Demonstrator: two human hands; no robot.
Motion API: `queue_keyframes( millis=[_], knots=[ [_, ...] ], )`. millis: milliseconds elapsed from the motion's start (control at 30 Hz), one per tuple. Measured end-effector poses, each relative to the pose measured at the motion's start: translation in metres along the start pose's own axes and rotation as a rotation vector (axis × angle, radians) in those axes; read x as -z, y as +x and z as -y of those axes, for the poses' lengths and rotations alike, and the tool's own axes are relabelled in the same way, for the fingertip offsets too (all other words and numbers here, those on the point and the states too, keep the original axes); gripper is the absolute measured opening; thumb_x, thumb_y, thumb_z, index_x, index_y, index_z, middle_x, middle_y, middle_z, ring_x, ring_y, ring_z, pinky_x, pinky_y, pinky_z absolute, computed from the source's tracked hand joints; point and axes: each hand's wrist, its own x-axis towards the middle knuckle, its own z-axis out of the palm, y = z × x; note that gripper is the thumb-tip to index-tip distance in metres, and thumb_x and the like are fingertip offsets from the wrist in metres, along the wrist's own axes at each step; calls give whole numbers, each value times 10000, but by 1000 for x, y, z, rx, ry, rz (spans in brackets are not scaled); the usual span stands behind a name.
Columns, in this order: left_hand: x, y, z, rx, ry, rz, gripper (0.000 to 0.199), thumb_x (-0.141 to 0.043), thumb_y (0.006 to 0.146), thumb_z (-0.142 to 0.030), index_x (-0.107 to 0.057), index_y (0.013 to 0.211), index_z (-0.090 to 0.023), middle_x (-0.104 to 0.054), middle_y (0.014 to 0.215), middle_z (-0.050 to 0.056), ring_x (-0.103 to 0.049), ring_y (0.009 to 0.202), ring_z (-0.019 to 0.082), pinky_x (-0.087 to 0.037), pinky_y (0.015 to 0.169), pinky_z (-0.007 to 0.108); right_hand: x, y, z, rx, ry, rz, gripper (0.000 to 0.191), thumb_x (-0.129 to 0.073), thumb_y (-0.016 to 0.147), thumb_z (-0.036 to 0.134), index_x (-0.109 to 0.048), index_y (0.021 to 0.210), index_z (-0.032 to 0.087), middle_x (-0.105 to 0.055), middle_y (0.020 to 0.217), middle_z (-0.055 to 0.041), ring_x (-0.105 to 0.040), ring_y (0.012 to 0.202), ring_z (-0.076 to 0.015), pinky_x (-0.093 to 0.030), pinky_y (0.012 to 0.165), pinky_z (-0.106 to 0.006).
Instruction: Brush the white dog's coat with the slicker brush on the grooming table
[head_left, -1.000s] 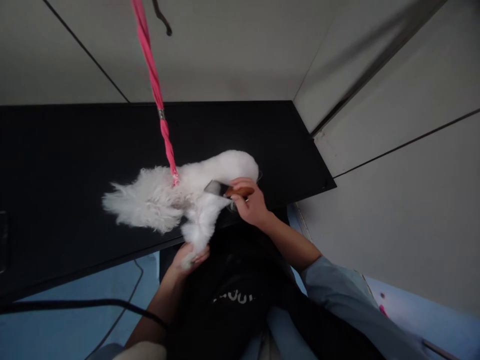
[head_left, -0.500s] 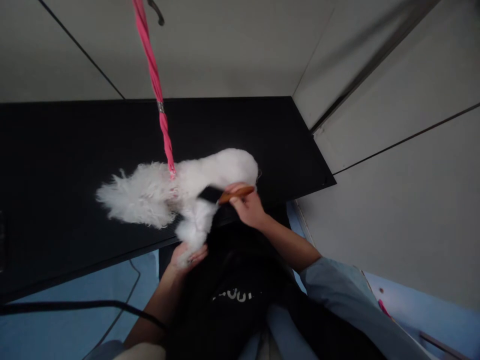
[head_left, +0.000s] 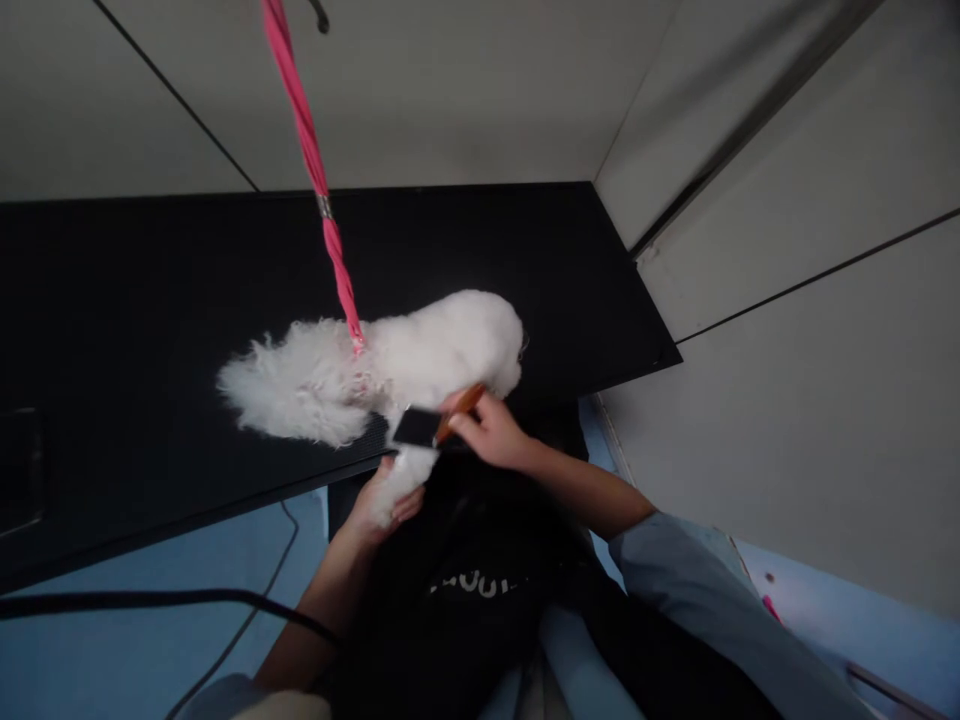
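Note:
A white dog (head_left: 442, 340) stands on a black table, its fluffy head toward the left and its short-coated back toward the right. My left hand (head_left: 379, 500) is closed around the dog's front leg (head_left: 409, 478), which it holds out over the table's near edge. In my right hand (head_left: 487, 430) is a slicker brush (head_left: 418, 427) with a wooden handle and a dark rectangular head. The brush head lies against the upper part of that leg. A twisted pink grooming loop (head_left: 341, 275) runs down from above to the dog's neck.
The black tabletop (head_left: 187, 260) stretches left and ends at a right corner. Pale wall panels (head_left: 480, 90) rise behind it and on the right. A dark flat object (head_left: 21, 470) lies at the far left. A black cable (head_left: 172, 600) crosses the lower left.
My right hand has swept the brush down and slightly left along the leg, and the handle has tilted. My left hand keeps its hold, slightly higher and further right. The dog's head appears shifted right.

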Motion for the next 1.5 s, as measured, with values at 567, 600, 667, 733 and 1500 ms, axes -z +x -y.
queue_keyframes(
  millis=[567, 600, 667, 733, 1500],
  knots=[
    [-48, -34, 9, -236, 509, -411, 385, -858, 638, -117, -709, 992, -143, -682, 662, 14, -575, 575, 149, -423, 568, 211, -10, -48, -3, -124, 7, -119, 130, -572, 917, 339, -550, 985, 231, -685, 1071, -80, -681, 1011, -209, -576, 933, -409],
    [-50, -34, 10, -262, 493, -403, 408, -850, 647, -108, -708, 1028, -144, -688, 674, 16, -581, 581, 149, -434, 581, 214, -10, -48, -3, -111, -12, -205, 134, -565, 922, 344, -547, 987, 229, -678, 1097, -91, -672, 1048, -217, -559, 968, -425],
    [-52, -36, 12, -287, 463, -385, 428, -844, 653, -100, -705, 1055, -143, -691, 683, 22, -584, 576, 148, -442, 583, 221, -9, -49, -3, -44, -43, -318, 138, -555, 929, 357, -540, 990, 234, -660, 1138, -102, -647, 1115, -230, -519, 1028, -447],
    [-52, -38, 14, -258, 454, -373, 323, -845, 656, -106, -701, 943, -137, -668, 644, 22, -570, 541, 141, -415, 544, 217, -11, -51, -3, -16, -30, -199, 150, -560, 927, 371, -546, 998, 240, -664, 1109, -91, -654, 1082, -227, -530, 1001, -433],
    [-48, -56, 29, -153, -312, -228, 455, -564, 829, -118, -219, 547, -206, -123, 447, -83, -281, 314, 70, -226, 388, 199, -13, -64, 6, 60, -104, -405, 154, -516, 945, 392, -530, 965, 240, -659, 1054, -89, -650, 1042, -225, -525, 986, -426]
  ],
)
